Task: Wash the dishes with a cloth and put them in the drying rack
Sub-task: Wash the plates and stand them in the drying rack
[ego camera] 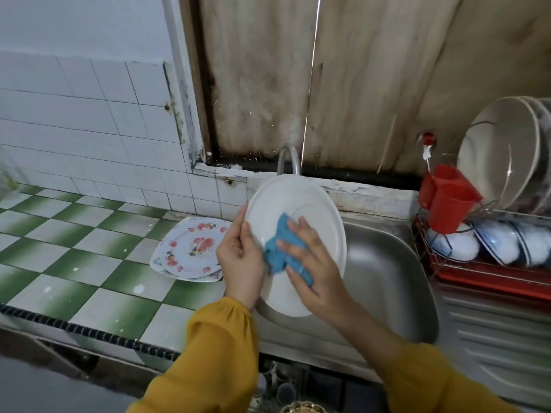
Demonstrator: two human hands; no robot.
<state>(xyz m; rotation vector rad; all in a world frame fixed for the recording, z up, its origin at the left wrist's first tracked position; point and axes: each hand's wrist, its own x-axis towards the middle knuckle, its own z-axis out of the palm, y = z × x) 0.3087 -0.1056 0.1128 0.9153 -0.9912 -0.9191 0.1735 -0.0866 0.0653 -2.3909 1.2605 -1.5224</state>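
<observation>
Gripping a round white plate [316, 210] by its left rim over the steel sink [387, 263], left hand [240, 260], right hand [313, 263] flat, pressing a blue cloth [278, 251] against the plate's face, red wire drying rack [483, 272] at right

- L hand [238, 260]: on left rim of plate [313, 210], thumb over front face, fingers curled behind. Grips it.
- R hand [316, 272]: palm toward plate, fingers straight and spread, pressing cloth [277, 251] flat on plate face. No curl.
- Hands just beside each other, L thumb near cloth edge.
- L arm: in from btm centre, angled up. Yellow L sleeve [220, 338] gathered at wrist.
- R arm: in from btm right, angled up-left. Forearm bare back from wrist, R sleeve [432, 383] starts further down.
</observation>
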